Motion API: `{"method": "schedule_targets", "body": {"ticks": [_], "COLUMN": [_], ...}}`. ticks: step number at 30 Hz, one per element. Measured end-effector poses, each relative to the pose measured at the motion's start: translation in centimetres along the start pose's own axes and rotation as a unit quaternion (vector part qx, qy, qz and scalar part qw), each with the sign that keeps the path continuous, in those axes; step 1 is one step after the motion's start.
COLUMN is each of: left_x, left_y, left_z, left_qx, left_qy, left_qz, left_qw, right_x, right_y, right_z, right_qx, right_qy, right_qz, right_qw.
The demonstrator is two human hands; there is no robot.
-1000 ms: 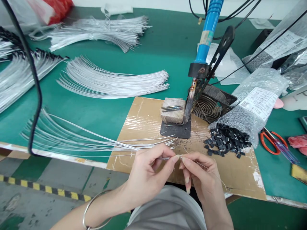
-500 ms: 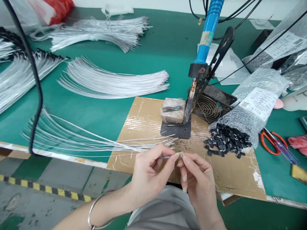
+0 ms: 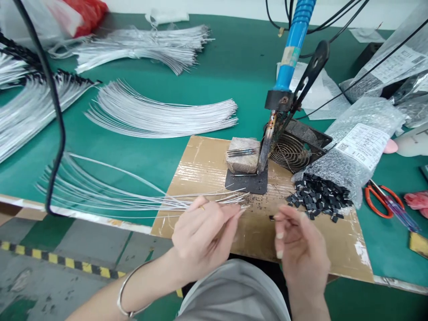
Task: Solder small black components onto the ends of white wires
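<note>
Now your left hand (image 3: 203,236), lower centre of frame, fingers pinched on thin silver wire (image 3: 219,203) at near end of fanned loose wire bundle (image 3: 110,191). Your right hand (image 3: 301,249), lower right of centre, fingertips closed on small black square component (image 3: 272,218), just apart from left fingertips. Both over taped brown cardboard sheet (image 3: 321,240). Pile of black components (image 3: 317,200) spills from clear plastic bag (image 3: 354,151), right. Blue-handled soldering iron (image 3: 284,84) stands clamped, upper centre, tip beside tan block (image 3: 242,156).
</note>
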State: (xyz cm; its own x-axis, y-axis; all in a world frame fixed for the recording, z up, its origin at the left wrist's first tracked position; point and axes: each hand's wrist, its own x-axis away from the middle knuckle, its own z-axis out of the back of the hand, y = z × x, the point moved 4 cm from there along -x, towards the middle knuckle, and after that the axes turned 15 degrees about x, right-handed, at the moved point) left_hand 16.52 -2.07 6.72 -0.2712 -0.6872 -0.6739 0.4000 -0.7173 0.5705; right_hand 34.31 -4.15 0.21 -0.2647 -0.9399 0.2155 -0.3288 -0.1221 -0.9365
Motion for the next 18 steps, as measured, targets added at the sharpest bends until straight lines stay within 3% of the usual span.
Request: {"method": "schedule_targets", "body": {"ticks": [2,6,10,14,16,18], "left_x": [0.1,1.1,1.7,0.3,-1.2,-3.1], "left_y": [-0.8,-3.1,-3.5,-3.7,-5.6,-9.1], "left_z": [0.1,-0.3,-0.1,1.7,3.0,4.2], "left_qx": [-0.052,-0.101,-0.187,-0.191,-0.206,-0.251], "left_qy": [-0.012,-0.020,-0.049,-0.063,-0.067,-0.062], "left_qz": [-0.031,0.025,0.050,0.017,0.010,0.024], "left_qw": [0.998,0.994,0.980,0.979,0.976,0.966], "right_x": [-0.6,-1.3,-1.3,-1.4,-1.4,-1.4], "right_y": [-0.7,-1.2,-0.7,-0.5,-0.4,-0.4], "right_z": [1.9,4.5,5.3,5.5,5.5,5.5], "right_qx": [0.024,0.058,0.070,0.077,0.078,0.079], "right_qy": [0.053,0.123,0.124,0.109,0.100,0.091], "right_qz": [0.034,0.051,0.047,0.055,0.060,0.065], "right_qw": [0.998,0.989,0.989,0.990,0.990,0.991]}}
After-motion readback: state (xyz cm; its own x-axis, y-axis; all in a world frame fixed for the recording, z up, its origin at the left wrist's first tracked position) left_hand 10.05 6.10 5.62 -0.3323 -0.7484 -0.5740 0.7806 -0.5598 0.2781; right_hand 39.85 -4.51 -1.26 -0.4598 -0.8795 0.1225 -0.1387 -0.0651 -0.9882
